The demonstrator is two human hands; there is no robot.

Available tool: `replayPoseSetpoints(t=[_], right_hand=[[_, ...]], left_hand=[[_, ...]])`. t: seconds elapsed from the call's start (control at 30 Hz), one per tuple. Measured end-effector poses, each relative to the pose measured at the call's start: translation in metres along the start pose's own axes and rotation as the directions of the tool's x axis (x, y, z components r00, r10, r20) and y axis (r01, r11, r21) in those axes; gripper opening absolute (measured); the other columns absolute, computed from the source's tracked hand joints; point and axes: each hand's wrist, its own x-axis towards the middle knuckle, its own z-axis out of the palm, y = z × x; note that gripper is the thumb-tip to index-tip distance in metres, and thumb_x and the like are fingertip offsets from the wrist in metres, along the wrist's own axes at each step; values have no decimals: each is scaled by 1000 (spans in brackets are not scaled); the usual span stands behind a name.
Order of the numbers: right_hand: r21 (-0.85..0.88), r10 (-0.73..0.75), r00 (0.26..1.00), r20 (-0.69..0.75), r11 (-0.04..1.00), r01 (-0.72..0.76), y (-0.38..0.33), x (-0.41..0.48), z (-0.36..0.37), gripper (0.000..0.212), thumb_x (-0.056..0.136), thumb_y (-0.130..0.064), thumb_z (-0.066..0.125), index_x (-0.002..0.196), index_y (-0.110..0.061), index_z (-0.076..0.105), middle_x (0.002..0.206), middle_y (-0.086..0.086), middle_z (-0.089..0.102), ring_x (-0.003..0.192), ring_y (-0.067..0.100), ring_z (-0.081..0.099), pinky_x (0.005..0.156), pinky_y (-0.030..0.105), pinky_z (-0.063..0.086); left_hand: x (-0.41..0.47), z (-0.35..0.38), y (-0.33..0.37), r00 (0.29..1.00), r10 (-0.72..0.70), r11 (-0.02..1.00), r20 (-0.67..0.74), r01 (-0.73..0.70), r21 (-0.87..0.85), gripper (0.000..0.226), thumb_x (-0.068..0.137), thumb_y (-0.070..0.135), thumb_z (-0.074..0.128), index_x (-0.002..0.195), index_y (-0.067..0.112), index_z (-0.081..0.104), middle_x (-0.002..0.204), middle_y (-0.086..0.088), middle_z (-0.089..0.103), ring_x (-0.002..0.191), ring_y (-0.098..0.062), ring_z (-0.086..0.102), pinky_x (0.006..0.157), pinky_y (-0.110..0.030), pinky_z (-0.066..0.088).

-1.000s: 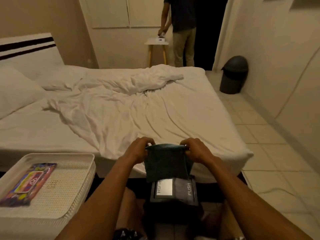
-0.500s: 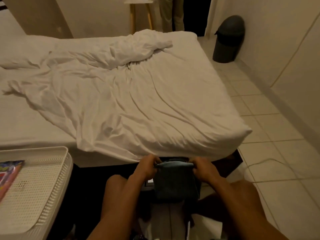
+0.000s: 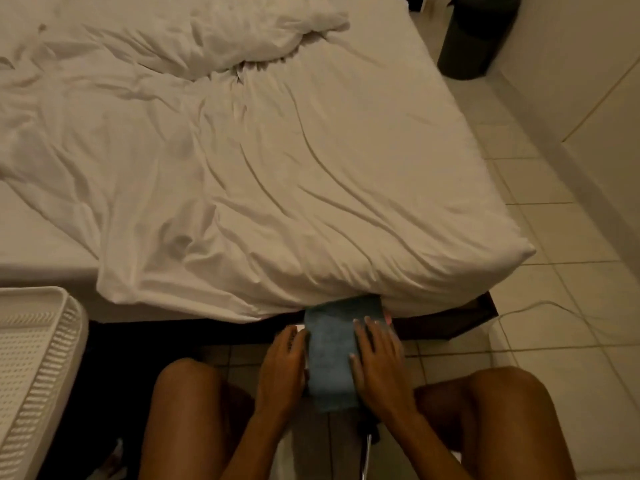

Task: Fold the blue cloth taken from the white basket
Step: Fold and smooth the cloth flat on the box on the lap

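Observation:
The blue cloth [image 3: 330,351] lies flat as a narrow folded rectangle on a low surface between my knees, its far end touching the bed's edge. My left hand [image 3: 282,368] rests palm down along the cloth's left edge, fingers stretched out. My right hand [image 3: 377,365] lies flat on the cloth's right side with its fingers spread. Neither hand grips the cloth. The white basket [image 3: 38,358] stands at the lower left; the part in view shows nothing inside.
A bed with a rumpled white sheet [image 3: 259,168] fills the view ahead. A dark bin [image 3: 474,39] stands by the wall at the upper right. A thin cable [image 3: 540,304] runs across the tiled floor on the right.
The cloth hung from both hands' pinched fingers; it has been lowered and laid flat, and both hands let go and now rest flat on it. The view has tilted downward.

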Motion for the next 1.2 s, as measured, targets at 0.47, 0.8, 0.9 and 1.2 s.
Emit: replayPoseSetpoints(t=[0.47, 0.8, 0.9, 1.2], right_hand=[[21, 222, 971, 82, 974, -225, -4, -19, 25, 72, 99, -60, 16, 160, -26, -2, 167, 6, -13, 155, 20, -13, 126, 41, -2], [17, 214, 970, 112, 976, -218, -4, -26, 26, 70, 100, -57, 15, 159, -25, -5, 167, 3, -15, 154, 19, -18, 125, 43, -6], [11, 222, 968, 119, 974, -225, -4, -34, 25, 70, 100, -57, 14, 159, -25, -7, 167, 2, -15, 153, 18, -19, 125, 44, -4], [34, 263, 947, 182, 961, -273, -13, -46, 22, 75, 97, -61, 11, 159, -24, -9, 166, 2, -19, 153, 23, -22, 124, 45, -9]], left_hand=[[-8, 43, -23, 997, 28, 997, 67, -32, 74, 58, 104, 33, 20, 157, 9, 14, 165, -5, 7, 154, -17, 3, 124, -28, 1], [29, 36, -5, 981, 145, 983, 132, -158, 96, 59, 103, 37, 17, 158, 16, 12, 166, -2, 8, 155, -17, 2, 124, -38, 7], [30, 38, -6, 982, 137, 987, 133, -146, 66, 57, 104, 34, 22, 158, 17, 14, 166, 0, 12, 154, -16, 6, 125, -34, 7], [17, 40, -3, 980, 128, 991, 149, -134, 26, 57, 104, 35, 19, 158, 22, 9, 166, 3, 10, 154, -12, 1, 125, -35, 5]])
